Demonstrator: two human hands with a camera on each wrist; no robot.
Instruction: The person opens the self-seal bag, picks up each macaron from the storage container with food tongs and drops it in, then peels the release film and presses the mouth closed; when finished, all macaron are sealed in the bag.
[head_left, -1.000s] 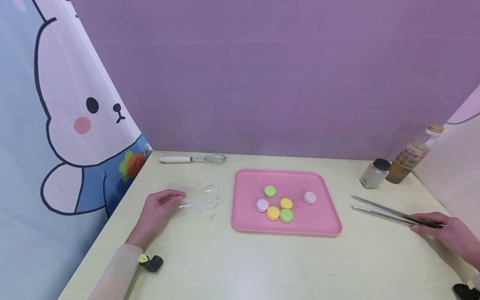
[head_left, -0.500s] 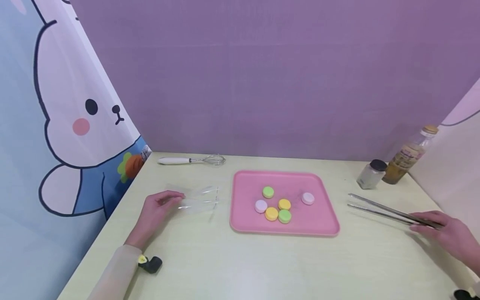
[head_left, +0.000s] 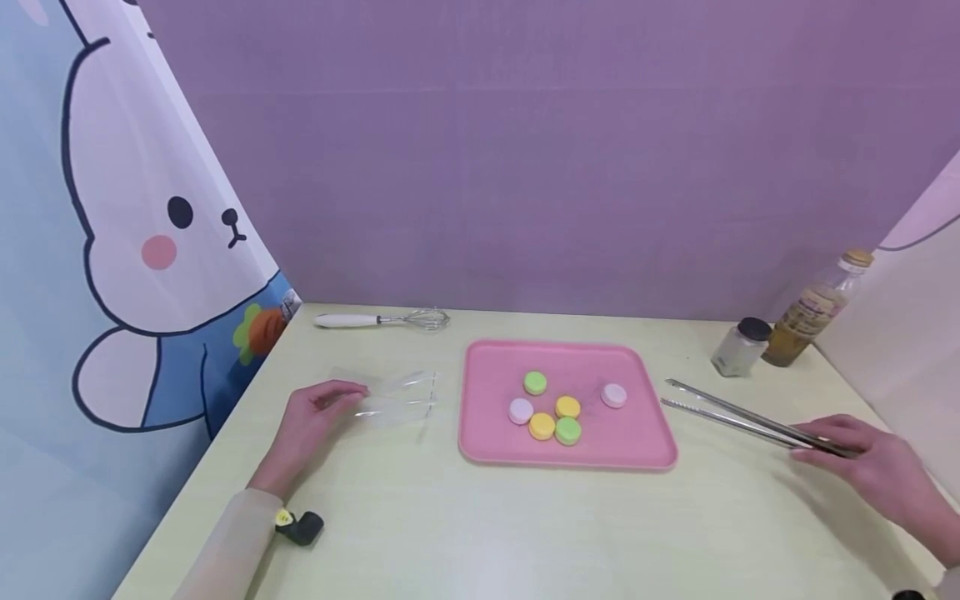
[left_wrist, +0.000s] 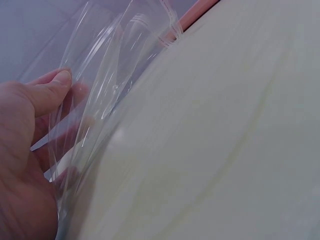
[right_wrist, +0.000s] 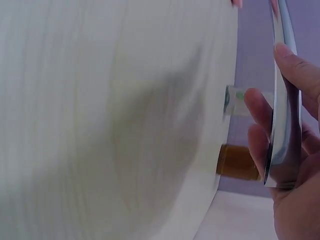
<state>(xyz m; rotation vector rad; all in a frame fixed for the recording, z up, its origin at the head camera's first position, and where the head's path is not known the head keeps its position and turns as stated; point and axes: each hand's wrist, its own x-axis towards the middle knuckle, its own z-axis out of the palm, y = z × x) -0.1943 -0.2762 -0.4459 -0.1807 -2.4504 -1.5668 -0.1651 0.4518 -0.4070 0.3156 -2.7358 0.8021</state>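
Observation:
My left hand (head_left: 318, 421) pinches a clear plastic bag (head_left: 401, 396) between thumb and fingers, to the left of the tray. In the left wrist view the see-through bag (left_wrist: 107, 65) stands up from the thumb, with fingers visible behind its film. On the right, my right hand (head_left: 870, 467) grips metal tongs (head_left: 738, 417) near their closed end, above the table. The tips of the tongs are apart, pointing at the tray's right edge, with nothing between them. A pink tray (head_left: 480, 442) bears several small round macarons, among them a yellow one (head_left: 542, 427), a green one (head_left: 567, 431) and a lilac one (head_left: 613, 396).
A whisk (head_left: 382, 320) with a white handle lies at the back left of the table. At the back right stand a small jar (head_left: 741, 348) with a black lid and a corked bottle (head_left: 813, 312) of brown liquid. A purple backdrop (head_left: 525, 167) rises behind.
My right hand has carried the tongs leftward, bringing their tips close to the tray. My left hand holds the bag in the same spot. The macarons have not moved on the tray.

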